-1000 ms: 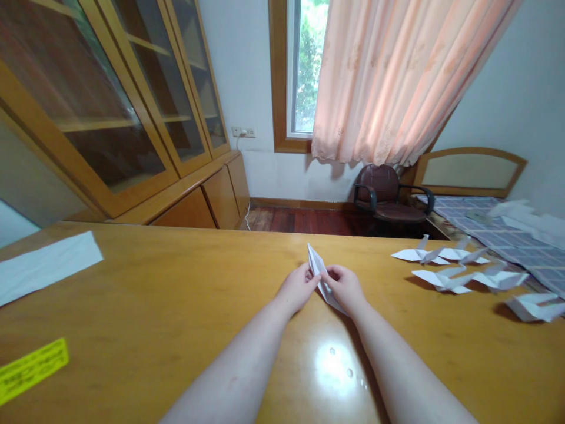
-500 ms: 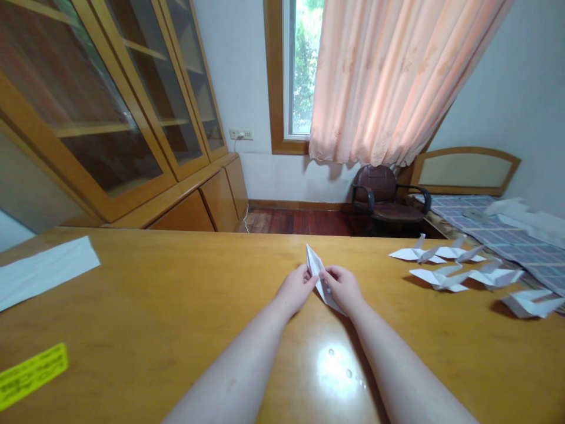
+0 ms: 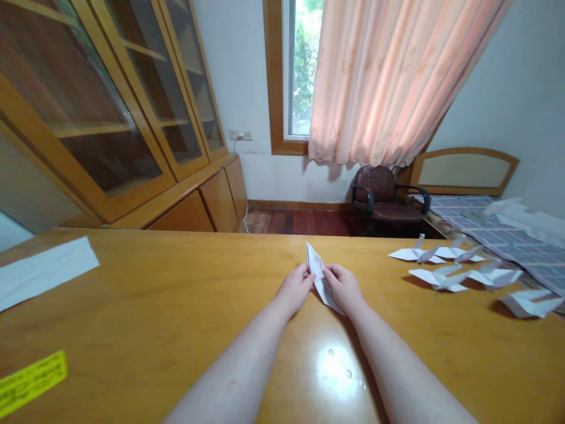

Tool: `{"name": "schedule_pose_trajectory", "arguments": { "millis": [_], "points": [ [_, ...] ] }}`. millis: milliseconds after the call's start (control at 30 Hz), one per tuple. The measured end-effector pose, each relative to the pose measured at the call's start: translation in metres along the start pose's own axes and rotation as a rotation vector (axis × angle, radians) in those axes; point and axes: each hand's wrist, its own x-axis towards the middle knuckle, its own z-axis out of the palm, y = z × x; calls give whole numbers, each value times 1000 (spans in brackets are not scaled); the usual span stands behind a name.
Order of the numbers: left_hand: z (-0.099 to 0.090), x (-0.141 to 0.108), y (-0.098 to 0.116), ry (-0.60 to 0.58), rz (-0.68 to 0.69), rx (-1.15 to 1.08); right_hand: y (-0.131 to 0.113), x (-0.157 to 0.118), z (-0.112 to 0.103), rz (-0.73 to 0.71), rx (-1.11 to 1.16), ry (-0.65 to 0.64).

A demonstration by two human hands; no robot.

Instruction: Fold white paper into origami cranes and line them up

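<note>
A narrow piece of folded white paper [image 3: 325, 291], pointed at its far end, is held between both hands just above the wooden table [image 3: 176, 318]. My left hand [image 3: 295, 288] pinches its left edge with thumb and fingers. On the other side, my right hand [image 3: 344, 287] grips the right edge, thumb on top near the middle. The tips of the fingers beneath the paper are hidden. To the right stand several folded paper cranes [image 3: 436, 278], wings spread, in loose rows.
A flat white sheet [image 3: 48, 270] lies at the table's left, with a yellow label [image 3: 30, 383] nearer me. Beyond the far edge are a glass-door cabinet [image 3: 185, 171], a dark red armchair [image 3: 388, 200] and a bed [image 3: 498, 229] with a plaid cover.
My right thumb has shifted slightly and the two thumbs are a little further apart, showing more of the paper's middle. Both hands keep hold of it.
</note>
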Motion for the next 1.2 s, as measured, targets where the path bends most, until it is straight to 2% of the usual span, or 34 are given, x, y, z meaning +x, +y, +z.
{"name": "schedule_pose_trajectory", "arguments": {
  "millis": [233, 400, 600, 733, 1200],
  "points": [
    [0, -1, 4, -3, 8, -53, 5, 1, 2, 38, 91, 27],
    [-1, -2, 10, 2, 17, -111, 5, 2, 0, 10, 120, 34],
    [-1, -3, 18, 24, 1, -151, 9, 3, 1, 29, 204, 92],
    [-1, -4, 18, 35, 22, -169, 11, 4, 2, 51, 291, 56],
    [0, -1, 13, 57, 39, -183, 8, 3, 3, 91, 336, 35]
  ]
}}
